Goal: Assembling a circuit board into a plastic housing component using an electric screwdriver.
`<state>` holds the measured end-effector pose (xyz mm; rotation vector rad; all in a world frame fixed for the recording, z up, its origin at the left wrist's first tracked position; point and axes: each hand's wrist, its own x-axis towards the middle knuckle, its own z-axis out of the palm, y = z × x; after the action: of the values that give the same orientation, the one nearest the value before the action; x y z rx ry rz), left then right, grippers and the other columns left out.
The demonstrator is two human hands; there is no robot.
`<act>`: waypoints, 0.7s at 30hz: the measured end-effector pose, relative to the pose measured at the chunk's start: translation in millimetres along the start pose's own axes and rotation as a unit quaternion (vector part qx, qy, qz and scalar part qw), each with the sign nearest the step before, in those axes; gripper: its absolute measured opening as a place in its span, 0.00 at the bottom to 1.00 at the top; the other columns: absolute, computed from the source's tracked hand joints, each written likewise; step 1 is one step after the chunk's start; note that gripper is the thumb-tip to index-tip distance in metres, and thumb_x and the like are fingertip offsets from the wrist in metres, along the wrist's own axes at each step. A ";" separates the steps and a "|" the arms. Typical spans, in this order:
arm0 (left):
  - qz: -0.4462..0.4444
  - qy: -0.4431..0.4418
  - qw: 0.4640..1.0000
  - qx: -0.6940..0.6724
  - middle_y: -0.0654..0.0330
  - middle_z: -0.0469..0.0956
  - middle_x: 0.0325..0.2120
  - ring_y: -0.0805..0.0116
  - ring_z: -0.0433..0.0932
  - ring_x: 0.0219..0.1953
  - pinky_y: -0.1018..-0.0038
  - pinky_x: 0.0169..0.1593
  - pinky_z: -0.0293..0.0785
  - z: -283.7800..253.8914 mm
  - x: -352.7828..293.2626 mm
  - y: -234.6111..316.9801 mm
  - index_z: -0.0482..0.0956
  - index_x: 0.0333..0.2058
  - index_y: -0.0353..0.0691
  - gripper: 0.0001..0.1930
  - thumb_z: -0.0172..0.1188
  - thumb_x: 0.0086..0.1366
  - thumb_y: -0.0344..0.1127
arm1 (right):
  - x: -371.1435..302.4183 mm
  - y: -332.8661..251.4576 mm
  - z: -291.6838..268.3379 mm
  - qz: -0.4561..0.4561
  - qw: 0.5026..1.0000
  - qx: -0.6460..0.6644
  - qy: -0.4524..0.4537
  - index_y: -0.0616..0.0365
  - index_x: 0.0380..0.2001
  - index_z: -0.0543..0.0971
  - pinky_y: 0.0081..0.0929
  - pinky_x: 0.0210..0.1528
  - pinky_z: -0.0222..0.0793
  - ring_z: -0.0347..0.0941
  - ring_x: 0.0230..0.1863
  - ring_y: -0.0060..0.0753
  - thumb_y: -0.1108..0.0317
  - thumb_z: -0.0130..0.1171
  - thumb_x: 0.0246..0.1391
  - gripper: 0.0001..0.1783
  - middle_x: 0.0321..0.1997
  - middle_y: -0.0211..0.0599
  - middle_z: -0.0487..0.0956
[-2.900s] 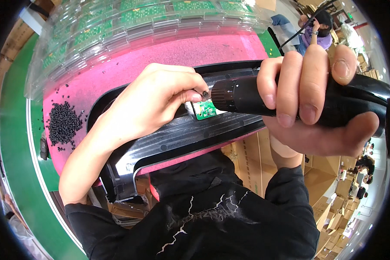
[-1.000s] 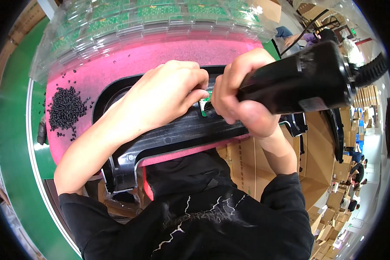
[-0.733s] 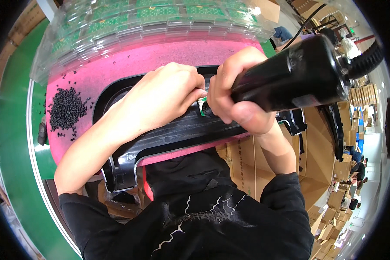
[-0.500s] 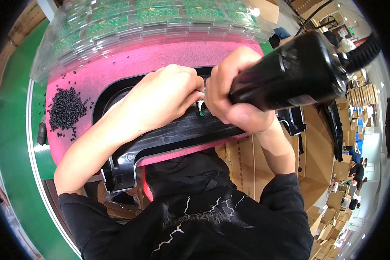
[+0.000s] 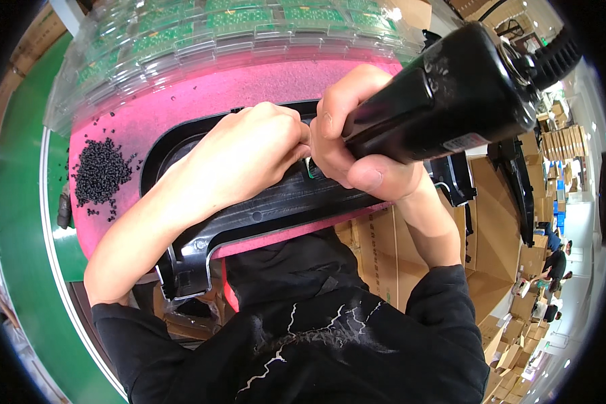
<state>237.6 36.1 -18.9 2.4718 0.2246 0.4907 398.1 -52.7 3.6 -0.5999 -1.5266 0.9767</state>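
In my right hand (image 5: 347, 151) is a black electric screwdriver (image 5: 444, 97), fingers wrapped round its body, the cabled end tilted up to the right. The tool's tip is hidden behind my fingers. My left hand (image 5: 266, 138) is closed against the right one, fingertips pinched together. Whatever the pinch holds cannot be made out. Both hands are over a long black plastic housing (image 5: 262, 217), which lies across the pink mat (image 5: 249, 79). A sliver of green circuit board (image 5: 311, 168) shows inside the housing, just below where the hands meet.
A pile of small black screws (image 5: 101, 174) lies at the mat's left. Clear plastic trays (image 5: 239, 23) with green circuit boards are stacked along the far side. Cardboard boxes (image 5: 491, 229) stand at the right, beside another black plastic part (image 5: 514, 188).
The screwdriver and my right hand have shifted slightly left and away from me. My left hand has moved slightly left, still pinched. The housing has shifted very slightly.
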 end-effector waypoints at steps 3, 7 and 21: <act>-0.011 -0.008 1.000 -0.004 0.45 0.80 0.29 0.44 0.80 0.36 0.55 0.38 0.78 -1.8 1.3 2.5 0.81 0.31 0.33 0.07 0.60 0.61 0.31 | -1.5 0.8 -0.7 0.005 1.000 0.008 0.001 0.60 0.39 0.68 0.18 0.18 0.60 0.61 0.16 0.17 0.61 0.70 0.52 0.23 0.18 0.27 0.67; -0.005 0.022 1.000 -0.002 0.45 0.80 0.29 0.43 0.80 0.36 0.56 0.38 0.78 1.4 -1.8 0.0 0.81 0.31 0.33 0.06 0.60 0.61 0.31 | -3.0 1.7 -2.0 0.013 1.000 0.017 0.002 0.59 0.39 0.68 0.18 0.18 0.59 0.61 0.16 0.17 0.61 0.70 0.52 0.23 0.18 0.27 0.67; -0.022 -0.055 0.998 0.020 0.48 0.80 0.29 0.46 0.80 0.37 0.57 0.40 0.77 -6.3 2.7 4.9 0.78 0.30 0.32 0.07 0.64 0.58 0.31 | -6.9 -7.9 -1.2 0.043 0.998 0.027 0.023 0.61 0.39 0.69 0.18 0.18 0.59 0.61 0.17 0.18 0.61 0.70 0.50 0.23 0.19 0.28 0.68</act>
<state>237.9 36.1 -10.4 2.5174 0.2468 0.3338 401.8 -62.1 6.5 -0.6501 -1.4398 1.0589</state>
